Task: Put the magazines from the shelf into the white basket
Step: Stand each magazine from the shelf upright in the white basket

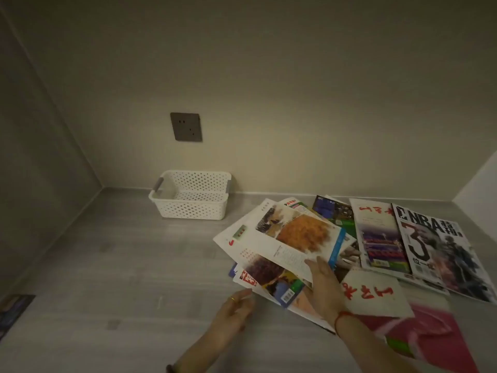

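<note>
A white perforated basket (189,195) stands empty at the back of the grey shelf (121,265), near the wall. Several magazines lie fanned out to its right. My right hand (324,285) grips the near edge of a white magazine with an orange picture (290,238), lifted off the pile. My left hand (234,313), a ring on one finger, touches the corner of a magazine with a red title (269,281) under it; its fingers are loosely curled. An NBA magazine (441,251) lies at the far right.
A dark wall socket (186,127) sits above the basket. A side wall closes the shelf on the left. A dark flat item (13,310) lies at the left edge. A pink magazine (430,337) lies by my right forearm.
</note>
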### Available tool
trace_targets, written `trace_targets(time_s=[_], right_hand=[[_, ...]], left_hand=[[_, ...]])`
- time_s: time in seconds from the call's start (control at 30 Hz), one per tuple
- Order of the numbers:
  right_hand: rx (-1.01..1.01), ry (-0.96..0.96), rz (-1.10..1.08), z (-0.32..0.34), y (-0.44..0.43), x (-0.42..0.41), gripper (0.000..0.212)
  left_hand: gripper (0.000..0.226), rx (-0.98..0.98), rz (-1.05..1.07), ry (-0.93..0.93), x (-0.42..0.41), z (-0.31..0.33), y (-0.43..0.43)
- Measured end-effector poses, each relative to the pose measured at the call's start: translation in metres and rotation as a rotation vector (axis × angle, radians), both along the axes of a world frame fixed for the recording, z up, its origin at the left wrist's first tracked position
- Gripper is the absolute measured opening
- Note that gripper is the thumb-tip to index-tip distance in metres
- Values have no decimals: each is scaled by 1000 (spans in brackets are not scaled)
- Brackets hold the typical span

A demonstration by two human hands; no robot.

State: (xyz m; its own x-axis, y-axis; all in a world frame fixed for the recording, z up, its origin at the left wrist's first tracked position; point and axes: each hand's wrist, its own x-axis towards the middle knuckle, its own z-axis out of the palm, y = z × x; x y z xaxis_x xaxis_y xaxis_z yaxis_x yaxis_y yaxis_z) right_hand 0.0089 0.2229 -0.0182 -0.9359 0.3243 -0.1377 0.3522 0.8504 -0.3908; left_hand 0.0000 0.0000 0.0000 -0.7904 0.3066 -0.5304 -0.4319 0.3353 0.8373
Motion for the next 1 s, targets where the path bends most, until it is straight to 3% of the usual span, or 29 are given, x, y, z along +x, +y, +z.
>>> trace_targets(time_s=[0.3, 0.47, 0.57, 0.63, 0.7, 0.77, 0.8, 0.87, 1.0], right_hand=[[156, -95, 128, -14, -12, -60, 72], [306, -249, 101, -37, -10, -71, 65], [422, -277, 194, -40, -10, -73, 56], [416, -99, 192, -32, -13, -80, 41], [366, 108, 79, -9, -16, -88, 41], [194, 143, -77, 22, -24, -90, 29], [78, 151, -158, 38, -30, -90, 33], [-62, 326, -279, 69, -39, -88, 31], [-264, 659, -250, 133, -56, -77, 21]], left_hand=[[20, 43, 74, -31, -43, 5, -20], [17, 65, 70, 0, -76, 7, -48], [19, 75, 51, 4, -94, 7, -65], [22, 76, 19, 16, -107, 7, -75], [24, 80, -15, 38, -120, 7, -83], [27, 81, -48, 43, -132, 9, -87], [30, 81, -68, 42, -138, 12, -87], [34, 102, -95, 45, -150, 18, -85], [50, 221, -126, 87, -173, 39, -76]])
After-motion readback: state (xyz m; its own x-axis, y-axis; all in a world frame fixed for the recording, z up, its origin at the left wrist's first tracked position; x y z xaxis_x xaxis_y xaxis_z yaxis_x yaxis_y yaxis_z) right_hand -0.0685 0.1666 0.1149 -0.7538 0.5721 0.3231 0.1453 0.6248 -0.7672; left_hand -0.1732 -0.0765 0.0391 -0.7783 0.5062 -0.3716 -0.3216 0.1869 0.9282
